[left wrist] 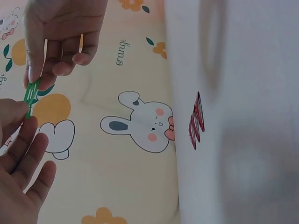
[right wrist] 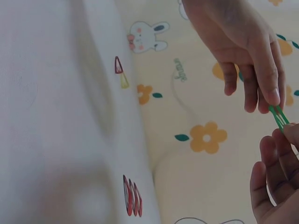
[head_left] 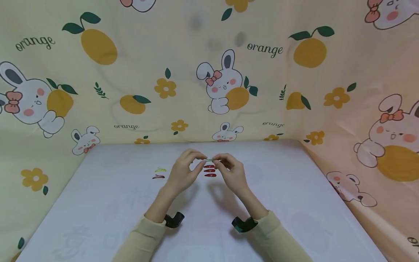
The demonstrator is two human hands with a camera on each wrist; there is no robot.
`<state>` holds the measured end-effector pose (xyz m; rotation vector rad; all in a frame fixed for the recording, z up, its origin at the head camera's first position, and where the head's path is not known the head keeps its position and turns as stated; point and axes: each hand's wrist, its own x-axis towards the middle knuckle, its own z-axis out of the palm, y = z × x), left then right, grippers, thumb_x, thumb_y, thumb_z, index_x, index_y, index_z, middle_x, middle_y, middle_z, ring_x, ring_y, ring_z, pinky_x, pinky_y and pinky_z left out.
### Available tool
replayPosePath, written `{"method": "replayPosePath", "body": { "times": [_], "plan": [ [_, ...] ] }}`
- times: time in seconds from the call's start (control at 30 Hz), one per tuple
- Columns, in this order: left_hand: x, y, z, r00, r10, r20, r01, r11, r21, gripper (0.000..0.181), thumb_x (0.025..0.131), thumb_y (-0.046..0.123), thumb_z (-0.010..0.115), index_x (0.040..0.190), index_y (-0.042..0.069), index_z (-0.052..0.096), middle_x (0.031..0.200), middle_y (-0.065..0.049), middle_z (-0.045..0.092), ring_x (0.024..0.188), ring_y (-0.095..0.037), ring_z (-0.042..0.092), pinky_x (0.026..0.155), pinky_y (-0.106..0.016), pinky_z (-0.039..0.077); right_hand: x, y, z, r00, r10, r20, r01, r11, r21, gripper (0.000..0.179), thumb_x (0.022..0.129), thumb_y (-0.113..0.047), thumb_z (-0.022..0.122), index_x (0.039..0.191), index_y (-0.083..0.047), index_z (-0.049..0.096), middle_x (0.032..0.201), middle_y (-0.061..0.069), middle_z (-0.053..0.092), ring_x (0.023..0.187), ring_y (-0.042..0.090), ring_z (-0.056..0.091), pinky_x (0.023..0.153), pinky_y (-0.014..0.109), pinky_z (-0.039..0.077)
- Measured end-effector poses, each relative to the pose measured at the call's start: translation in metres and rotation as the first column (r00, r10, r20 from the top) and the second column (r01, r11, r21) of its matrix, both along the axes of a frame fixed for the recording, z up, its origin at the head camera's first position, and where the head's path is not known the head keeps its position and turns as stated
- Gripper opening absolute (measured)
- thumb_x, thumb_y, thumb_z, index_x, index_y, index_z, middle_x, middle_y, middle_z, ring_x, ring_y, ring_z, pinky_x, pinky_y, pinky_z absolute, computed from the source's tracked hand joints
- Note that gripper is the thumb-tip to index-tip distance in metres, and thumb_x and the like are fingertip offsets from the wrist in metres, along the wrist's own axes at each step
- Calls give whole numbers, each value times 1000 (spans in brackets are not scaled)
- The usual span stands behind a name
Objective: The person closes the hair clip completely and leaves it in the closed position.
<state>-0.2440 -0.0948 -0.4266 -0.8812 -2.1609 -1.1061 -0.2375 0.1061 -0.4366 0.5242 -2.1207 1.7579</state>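
A green snap hair clip (head_left: pixel 209 160) is held up between both hands above the far part of the table. My left hand (head_left: pixel 184 174) pinches one end of it with thumb and fingertips. On the other end, the thumb and fingertips of my right hand (head_left: pixel 233 174) grip it. In the right wrist view the clip (right wrist: pixel 279 117) looks spread, with gaps between its strips. Three red hair clips (head_left: pixel 210 175) lie in a column on the table, just below the hands in the head view.
Left of the hands, a yellow hair clip (head_left: pixel 160 169) and another red hair clip (head_left: pixel 158 177) lie on the white table (head_left: pixel 108 203). A printed cloth (head_left: pixel 183 47) with rabbits and oranges stands behind the table and along its sides.
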Motion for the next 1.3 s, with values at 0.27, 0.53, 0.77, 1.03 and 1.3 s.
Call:
{"method": "replayPosePath", "body": {
  "times": [0.27, 0.53, 0.77, 1.03, 1.3],
  "plan": [
    [1, 8, -1, 1000, -5, 5, 5, 1000, 6, 11, 95, 6, 75, 106, 7, 73, 104, -3, 69, 100, -19, 65, 87, -38, 55, 1, 7, -1, 999, 1, 33, -1, 1000, -17, 11, 98, -6, 71, 108, -1, 73, 100, 16, 73, 85, 34, 69, 78, 24, 53],
    [4, 10, -4, 997, -12, 74, 12, 1000, -1, 9, 98, 6, 72, 106, 9, 72, 101, -1, 69, 96, -16, 64, 78, -37, 54, 2, 10, -4, 999, 7, 48, -8, 1000, 15, 12, 97, 1, 70, 108, 5, 72, 101, 21, 72, 84, 21, 68, 79, 22, 53],
    [3, 11, -9, 998, -33, 61, 32, 999, 21, 9, 96, 2, 72, 104, 8, 72, 98, -3, 69, 93, -18, 64, 75, -38, 54, 13, 9, 10, 998, 37, 59, -40, 998, 42, 11, 97, 5, 69, 106, 8, 71, 97, 26, 70, 81, 13, 65, 79, 23, 52],
    [3, 10, -13, 991, -56, 120, 50, 997, 53, 7, 96, 0, 71, 101, 5, 73, 97, -7, 71, 91, -19, 65, 73, -34, 53, 23, 9, 22, 995, 72, 66, -77, 994, 76, 10, 98, 2, 68, 106, 8, 71, 100, 22, 72, 83, 12, 66, 81, 27, 53],
    [1, 10, -17, 990, -63, 124, 51, 994, 95, 9, 94, -2, 73, 98, 6, 74, 92, -3, 71, 85, -15, 64, 69, -28, 50, 21, 10, 19, 994, 83, 77, -90, 992, 93, 10, 98, 4, 68, 105, 9, 70, 101, 25, 72, 92, 43, 69, 86, 33, 53]
  ]
}}
